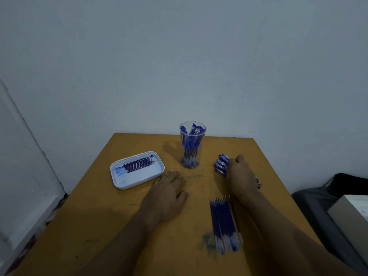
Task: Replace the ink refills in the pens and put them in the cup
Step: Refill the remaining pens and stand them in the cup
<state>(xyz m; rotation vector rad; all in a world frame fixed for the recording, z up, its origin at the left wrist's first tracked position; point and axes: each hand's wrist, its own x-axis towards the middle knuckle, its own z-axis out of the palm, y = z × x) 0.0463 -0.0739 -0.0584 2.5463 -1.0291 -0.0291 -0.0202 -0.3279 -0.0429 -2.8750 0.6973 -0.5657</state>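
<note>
The row of blue-capped clear plastic pens [222,163] lies flat on the table's right side, w/ the right hand [240,176] on top of it, fingers bent over the pens near the caps. Looks like it's picking one, but can't tell if any pen is actually pinched yet. Most of the row is hidden under the hand, so no count.

Just left of the row, the tall clear plastic cup [192,146] stands upright near the far edge, already packed w/ blue-capped pens; judging by that, a good share of the job is done.

Nearer the person, a neat row of thin blue ink refills [224,223] lies beside the right forearm, approx. a dozen, prob. the fresh stock. Off to the left, a white rounded plastic tray [155,174] holds several dark refills, likely the spent ones.

The left hand [169,193] rests flat on the worn yellow-brown wooden table [103,216], fingers straight, holding nothing, close to the tray's corner.

Left to do: remaining pens in the row need swaps, then go in the cup.
</note>
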